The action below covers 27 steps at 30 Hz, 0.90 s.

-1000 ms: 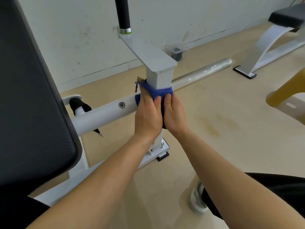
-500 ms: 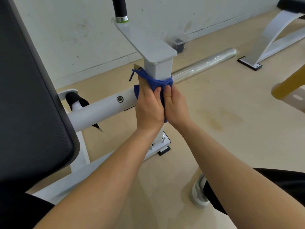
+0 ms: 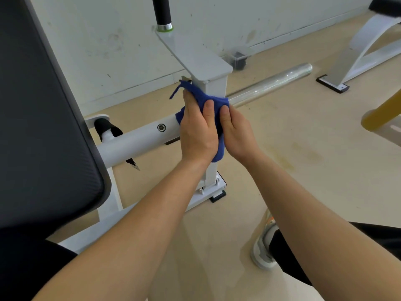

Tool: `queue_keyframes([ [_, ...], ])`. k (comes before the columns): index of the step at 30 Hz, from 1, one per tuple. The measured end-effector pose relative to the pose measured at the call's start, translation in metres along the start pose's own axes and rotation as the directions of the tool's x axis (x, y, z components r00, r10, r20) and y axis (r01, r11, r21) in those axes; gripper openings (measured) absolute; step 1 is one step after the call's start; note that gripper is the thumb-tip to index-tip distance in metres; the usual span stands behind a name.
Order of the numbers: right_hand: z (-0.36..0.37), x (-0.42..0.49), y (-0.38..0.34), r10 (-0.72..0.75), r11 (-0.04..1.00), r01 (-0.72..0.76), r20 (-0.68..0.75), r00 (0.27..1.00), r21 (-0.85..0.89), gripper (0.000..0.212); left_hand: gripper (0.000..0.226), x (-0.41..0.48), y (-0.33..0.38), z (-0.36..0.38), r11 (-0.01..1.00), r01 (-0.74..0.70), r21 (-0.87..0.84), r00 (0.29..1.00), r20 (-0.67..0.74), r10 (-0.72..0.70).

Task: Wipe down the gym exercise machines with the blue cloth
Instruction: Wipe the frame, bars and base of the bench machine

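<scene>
The blue cloth [image 3: 202, 99] is wrapped around the white square upright post [image 3: 214, 86] of the exercise machine, just below its capped top. My left hand [image 3: 198, 131] presses the cloth against the post's left and front faces. From the right, my right hand [image 3: 237, 132] clamps the same cloth, thumb on the fabric. A loose corner of cloth sticks out up-left, and another end hangs below my palms. A white round crossbar [image 3: 138, 141] runs left from the post toward the black padded backrest [image 3: 41, 118].
A black handle grip [image 3: 161, 10] rises behind the post. A chrome bar [image 3: 273, 82] extends right over the beige floor. Another white machine frame [image 3: 355, 59] stands far right, a yellow part [image 3: 382, 114] at the right edge. The scuffed white wall is close behind. My shoe [image 3: 263, 248] is at lower right.
Both hands and the cloth have shifted slightly up the post, closer to its cap. The cloth's loose corner now sticks out further at upper left.
</scene>
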State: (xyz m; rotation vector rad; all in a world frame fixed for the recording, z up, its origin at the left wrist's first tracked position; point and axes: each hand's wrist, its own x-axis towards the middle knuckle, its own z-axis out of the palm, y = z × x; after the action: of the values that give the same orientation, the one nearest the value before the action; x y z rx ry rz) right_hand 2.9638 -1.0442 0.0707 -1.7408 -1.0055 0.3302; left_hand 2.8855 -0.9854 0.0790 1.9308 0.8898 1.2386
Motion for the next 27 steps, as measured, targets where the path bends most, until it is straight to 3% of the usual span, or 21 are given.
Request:
queue_keyframes([
  [5, 0.005, 0.005, -0.003, 0.022, 1.000, -0.022, -0.066, 0.998, 0.002, 0.041, 0.049, -0.008, -0.020, 0.009, 0.998, 0.063, 0.012, 0.998, 0.014, -0.063],
  [11, 0.015, 0.003, 0.014, -0.007, 0.999, 0.002, -0.117, 0.993, -0.044, 0.041, 0.053, -0.029, -0.031, 0.024, 0.985, 0.149, 0.087, 0.987, -0.075, -0.143],
  [17, 0.015, -0.001, 0.032, 0.020, 0.990, -0.026, -0.042, 0.999, -0.139, 0.047, 0.037, -0.050, -0.034, 0.025, 0.960, 0.258, 0.106, 0.962, -0.115, -0.246],
  [24, 0.017, -0.005, 0.038, 0.095, 0.989, -0.090, 0.038, 0.995, -0.119, 0.048, 0.039, -0.051, -0.032, 0.033, 0.884, 0.452, 0.122, 0.891, -0.010, -0.454],
  [27, 0.016, -0.003, 0.042, 0.114, 0.989, -0.105, 0.087, 0.990, -0.104, 0.046, 0.044, -0.049, -0.030, 0.031, 0.891, 0.434, 0.131, 0.895, 0.053, -0.443],
])
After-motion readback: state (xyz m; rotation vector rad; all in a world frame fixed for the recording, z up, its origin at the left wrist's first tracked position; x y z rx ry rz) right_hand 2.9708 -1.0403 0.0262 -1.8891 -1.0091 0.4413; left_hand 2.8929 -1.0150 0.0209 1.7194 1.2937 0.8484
